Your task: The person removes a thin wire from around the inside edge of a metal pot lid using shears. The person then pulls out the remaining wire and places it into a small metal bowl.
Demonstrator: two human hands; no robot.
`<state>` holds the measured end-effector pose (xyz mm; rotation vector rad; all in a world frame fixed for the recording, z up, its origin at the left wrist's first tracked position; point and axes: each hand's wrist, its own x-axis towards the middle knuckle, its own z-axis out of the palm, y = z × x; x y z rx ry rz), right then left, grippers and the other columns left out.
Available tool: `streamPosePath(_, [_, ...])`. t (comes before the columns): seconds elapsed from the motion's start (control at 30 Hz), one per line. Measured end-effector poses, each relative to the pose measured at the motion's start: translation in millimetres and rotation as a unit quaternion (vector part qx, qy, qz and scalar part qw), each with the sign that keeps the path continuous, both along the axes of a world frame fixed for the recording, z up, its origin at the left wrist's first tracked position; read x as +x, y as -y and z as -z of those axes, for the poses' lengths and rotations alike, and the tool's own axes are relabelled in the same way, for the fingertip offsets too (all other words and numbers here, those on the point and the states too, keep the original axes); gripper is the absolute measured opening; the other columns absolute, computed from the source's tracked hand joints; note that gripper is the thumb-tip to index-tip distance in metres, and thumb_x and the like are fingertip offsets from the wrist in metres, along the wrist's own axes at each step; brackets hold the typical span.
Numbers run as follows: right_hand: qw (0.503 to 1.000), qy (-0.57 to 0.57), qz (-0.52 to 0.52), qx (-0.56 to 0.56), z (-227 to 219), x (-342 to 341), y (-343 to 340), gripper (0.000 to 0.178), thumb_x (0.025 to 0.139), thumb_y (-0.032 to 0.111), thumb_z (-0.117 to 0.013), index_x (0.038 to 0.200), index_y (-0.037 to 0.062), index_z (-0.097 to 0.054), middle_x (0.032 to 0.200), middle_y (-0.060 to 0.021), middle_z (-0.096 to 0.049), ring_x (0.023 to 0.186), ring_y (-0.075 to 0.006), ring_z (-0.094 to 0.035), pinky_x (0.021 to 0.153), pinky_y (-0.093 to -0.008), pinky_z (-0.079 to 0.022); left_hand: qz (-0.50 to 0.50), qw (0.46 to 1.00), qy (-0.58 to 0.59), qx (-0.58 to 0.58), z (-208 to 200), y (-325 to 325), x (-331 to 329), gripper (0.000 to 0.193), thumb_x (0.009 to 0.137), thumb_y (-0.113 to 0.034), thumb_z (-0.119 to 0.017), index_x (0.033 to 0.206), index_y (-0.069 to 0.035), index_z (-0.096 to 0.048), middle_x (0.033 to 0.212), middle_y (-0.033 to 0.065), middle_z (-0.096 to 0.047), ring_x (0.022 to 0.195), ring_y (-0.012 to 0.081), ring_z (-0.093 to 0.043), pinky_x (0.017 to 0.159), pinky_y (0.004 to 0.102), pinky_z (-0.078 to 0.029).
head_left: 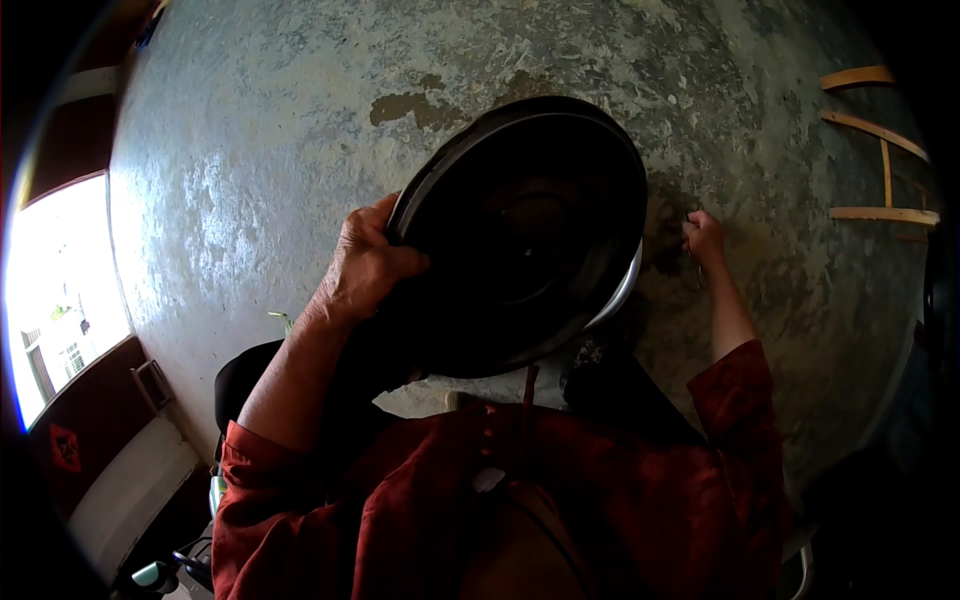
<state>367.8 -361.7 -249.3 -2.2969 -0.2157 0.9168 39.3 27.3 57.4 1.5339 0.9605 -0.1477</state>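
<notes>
A large, round, dark basin point(520, 230) is tilted in front of me, its wide hollow facing me. My left hand point(365, 265) grips its left rim, thumb on the inner side and the other fingers out of sight behind. To the right of the basin and apart from it, my right hand point(705, 238) is closed on a thin dark metal tool point(699, 274). Only a narrow part of that tool shows below the fist, too small to tell its kind. Behind the basin's lower right edge, a pale curved rim point(622, 295) peeks out; the rest of it is hidden.
Worn, patchy concrete floor point(270, 180) spreads around me. Wooden furniture rails point(880, 214) stand at the far right. A bright doorway point(65, 300) opens at the left, with a dark red door panel point(95, 400) below it. Several small items lie at the lower left.
</notes>
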Motion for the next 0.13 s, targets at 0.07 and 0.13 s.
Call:
streamPosePath(0.07, [0.998,-0.019,0.038,0.044,-25,2,-32,0.029,0.091,0.02,-0.06,0.112,0.0,-0.062,0.078,-0.0079,-0.065,0.06,-0.0155,-0.058,0.056,-0.0294,-0.045,0.004,1.0,-0.011,0.006,0,0,-2,0.046,0.068,-0.003,-0.064,0.114,0.003,-0.063,0.089,0.0097,-0.068,0.08,0.0185,-0.064,0.078,0.0315,-0.052])
streamPosePath(0.13, [0.991,-0.039,0.085,0.1,-59,13,-67,0.034,0.089,0.017,-0.064,0.119,0.0019,-0.062,0.077,-0.0091,-0.065,0.064,-0.0147,-0.062,0.06,-0.0283,-0.053,0.019,1.0,0.002,-0.004,1,-2,0,0.049,0.069,-0.004,-0.064,0.117,0.002,-0.062,0.092,0.0112,-0.069,0.081,0.0191,-0.064,0.08,0.0334,-0.052])
